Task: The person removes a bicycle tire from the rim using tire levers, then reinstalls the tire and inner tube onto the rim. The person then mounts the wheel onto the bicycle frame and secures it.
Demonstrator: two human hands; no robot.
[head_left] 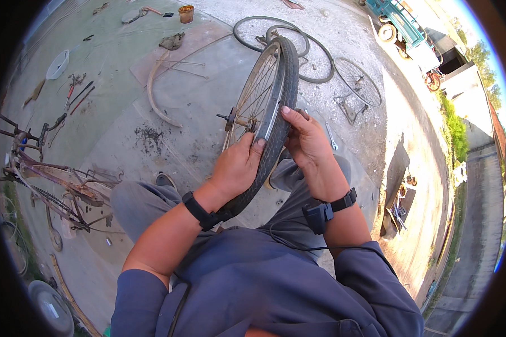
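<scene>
A bicycle wheel [272, 112] with a black tyre [289, 70] stands tilted in front of me, its lower edge between my knees. My left hand [237, 167] is closed round the near side of the rim and tyre, thumb on the tyre's edge. Higher up, on the right side, my right hand [308, 137] grips the tyre with its thumb pressed on the tread; its other fingers are partly hidden behind. Rusty spokes and the hub axle [230, 119] face left.
A bicycle frame [67, 182] lies to the left. Pliers [70, 92] and a white basin [57, 64] rest beyond it. Ahead are loose tyres [315, 78], a spoked wheel [358, 81], a curved mudguard [154, 95] and a rusty can [186, 14]. A wrench [332, 137] lies right; a toolbox [400, 205] stands farther right.
</scene>
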